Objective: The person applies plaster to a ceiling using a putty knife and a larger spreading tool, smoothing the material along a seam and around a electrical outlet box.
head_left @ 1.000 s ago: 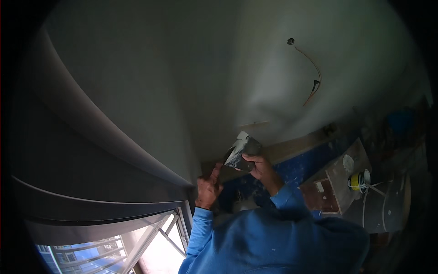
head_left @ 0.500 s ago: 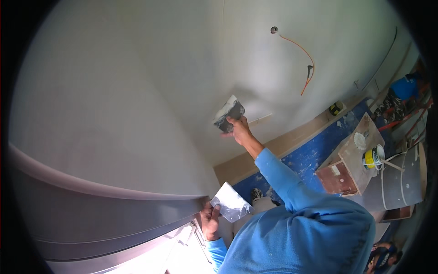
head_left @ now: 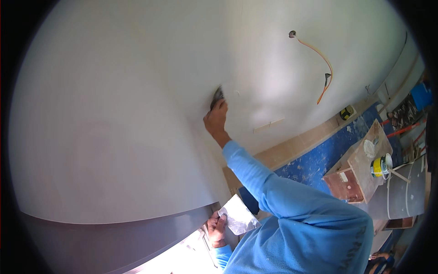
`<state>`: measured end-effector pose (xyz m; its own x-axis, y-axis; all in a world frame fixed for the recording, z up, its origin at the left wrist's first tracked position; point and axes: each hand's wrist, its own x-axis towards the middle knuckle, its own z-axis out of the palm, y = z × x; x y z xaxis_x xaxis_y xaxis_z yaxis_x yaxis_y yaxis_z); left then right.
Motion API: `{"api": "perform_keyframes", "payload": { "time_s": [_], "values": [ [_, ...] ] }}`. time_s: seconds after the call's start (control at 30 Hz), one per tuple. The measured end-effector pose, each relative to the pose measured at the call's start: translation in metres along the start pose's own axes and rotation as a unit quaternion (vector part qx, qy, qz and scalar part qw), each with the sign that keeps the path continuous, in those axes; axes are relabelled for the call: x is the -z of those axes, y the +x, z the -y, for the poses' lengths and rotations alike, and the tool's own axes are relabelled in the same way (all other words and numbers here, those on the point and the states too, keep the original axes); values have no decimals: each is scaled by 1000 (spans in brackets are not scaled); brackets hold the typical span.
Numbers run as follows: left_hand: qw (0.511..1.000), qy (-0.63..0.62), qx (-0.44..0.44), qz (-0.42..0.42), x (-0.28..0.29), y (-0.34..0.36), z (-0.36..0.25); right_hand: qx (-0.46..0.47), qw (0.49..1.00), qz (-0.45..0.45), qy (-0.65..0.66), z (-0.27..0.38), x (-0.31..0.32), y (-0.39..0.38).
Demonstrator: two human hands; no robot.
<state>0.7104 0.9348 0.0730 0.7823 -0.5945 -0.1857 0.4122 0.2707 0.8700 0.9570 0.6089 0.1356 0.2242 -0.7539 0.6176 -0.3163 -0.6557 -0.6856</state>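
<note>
My right hand (head_left: pixel 215 118) is raised on an outstretched arm, fingers closed on a dark putty knife (head_left: pixel 217 95) held against the pale wall (head_left: pixel 178 55) beside the inside corner. Its blade is seen almost edge-on and slightly blurred. Low at the centre, by the window reveal, my left hand (head_left: pixel 216 230) holds a square metal blade (head_left: pixel 238 215) with pale putty on it, thumb over its edge. An orange cable (head_left: pixel 327 61) hangs from a round hole in the wall to the upper right.
A dusty wooden box (head_left: pixel 358 182) at the right bears a paint bucket (head_left: pixel 379 166) with a stick. Another bucket (head_left: pixel 346 113) sits near the wall's foot on a blue floor covering (head_left: pixel 319 153). Co-workers (head_left: pixel 419 96) show at the right rim. The bright window opening (head_left: pixel 169 260) is below left.
The two blades were together; they are now apart. My right hand has risen and moved left to the wall with its knife, while my left hand moved lower with the putty blade.
</note>
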Motion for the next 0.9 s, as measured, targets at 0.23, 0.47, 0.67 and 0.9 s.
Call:
{"api": "perform_keyframes", "payload": {
  "time_s": [0.23,0.47,0.67,0.9],
  "values": [
    [999,22,22,-12,-4,-1,-8,-363,843,241,315,-82,32,-50],
    [999,44,1,1,-4,1,-7,-535,654,53,533,-110,41,-2],
    [998,65,1,-12,-7,-1,-8,-450,706,74,542,-102,49,16],
    [998,68,6,-4,-10,0,-14,-304,795,68,521,-47,80,79]
  ]
}}
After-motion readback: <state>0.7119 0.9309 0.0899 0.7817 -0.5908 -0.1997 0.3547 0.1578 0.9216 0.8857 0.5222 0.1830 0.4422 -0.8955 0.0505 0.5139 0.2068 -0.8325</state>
